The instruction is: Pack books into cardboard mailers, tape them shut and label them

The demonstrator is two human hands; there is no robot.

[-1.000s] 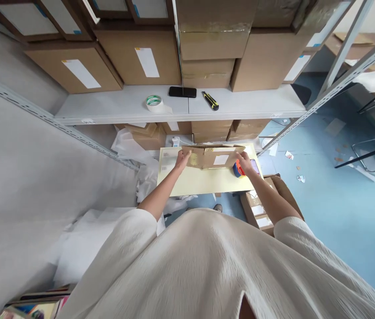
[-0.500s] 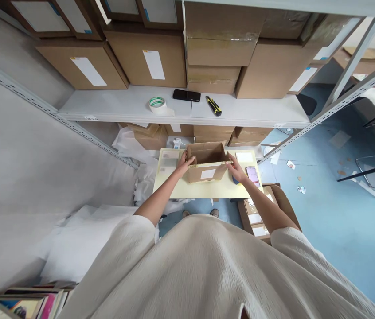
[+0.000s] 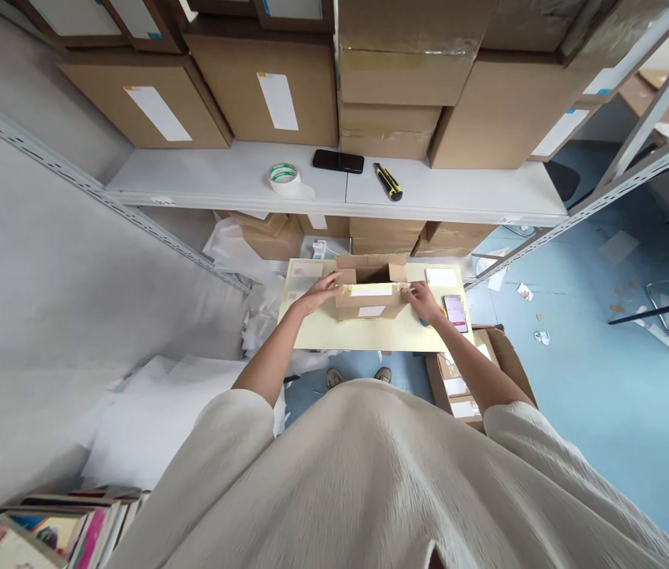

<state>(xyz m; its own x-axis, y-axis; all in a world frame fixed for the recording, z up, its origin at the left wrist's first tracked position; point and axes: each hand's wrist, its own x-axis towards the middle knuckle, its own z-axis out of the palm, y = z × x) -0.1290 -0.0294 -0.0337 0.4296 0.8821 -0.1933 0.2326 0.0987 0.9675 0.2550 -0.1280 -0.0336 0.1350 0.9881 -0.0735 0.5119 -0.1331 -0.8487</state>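
A small brown cardboard box (image 3: 372,308) stands on the pale yellow table, its top partly uncovered. Its short side flaps lean inward, the far flap stands up, and a near flap with a white strip lies along the front edge. My left hand (image 3: 318,294) is at the box's left side, fingers stretched out and fingertips touching the upper left corner. At the right front corner my right hand (image 3: 422,302) has bent fingers pinching the cardboard edge. A blue round item, mostly hidden, lies under the right hand beside a lit phone (image 3: 455,313).
The shelf (image 3: 221,178) above the table holds a tape roll (image 3: 285,178), a black phone (image 3: 338,161), a utility knife (image 3: 388,182) and large cartons (image 3: 275,95). An opened carton (image 3: 509,359) stands right of the table. White sheets (image 3: 162,419) and books (image 3: 79,529) are at left.
The box's near flap has come up along the front edge, and the opening looks narrower. My left hand's fingers have straightened from their grip on the left side. The view has shifted slightly.
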